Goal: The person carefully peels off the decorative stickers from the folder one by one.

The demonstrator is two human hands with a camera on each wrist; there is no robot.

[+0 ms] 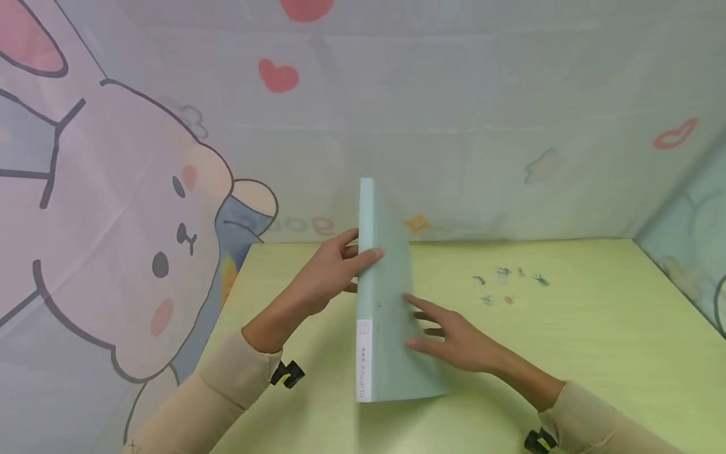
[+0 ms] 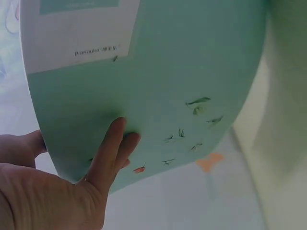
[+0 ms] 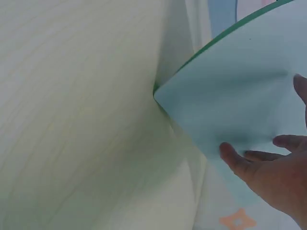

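A light green clip file folder point(image 1: 391, 328) stands upright on the table, spine toward me, with a white label point(image 1: 363, 366) low on the spine. My left hand point(image 1: 326, 271) grips the spine side, thumb across the spine and fingers on the left cover. In the left wrist view that cover point(image 2: 163, 86) bears a white panel point(image 2: 81, 33) and several small leaf-like pictures, one of them a red one point(image 2: 139, 168). My right hand point(image 1: 462, 340) has its fingers spread, with fingertips at the plain right cover point(image 3: 216, 100); firm contact cannot be told.
Several small insect-like pieces point(image 1: 541, 279) lie scattered on the yellow-green table point(image 1: 595, 328), right of the folder. Behind the table hangs a pale cloth point(image 1: 454, 126) with hearts, and a big cartoon rabbit point(image 1: 170, 239) at the left.
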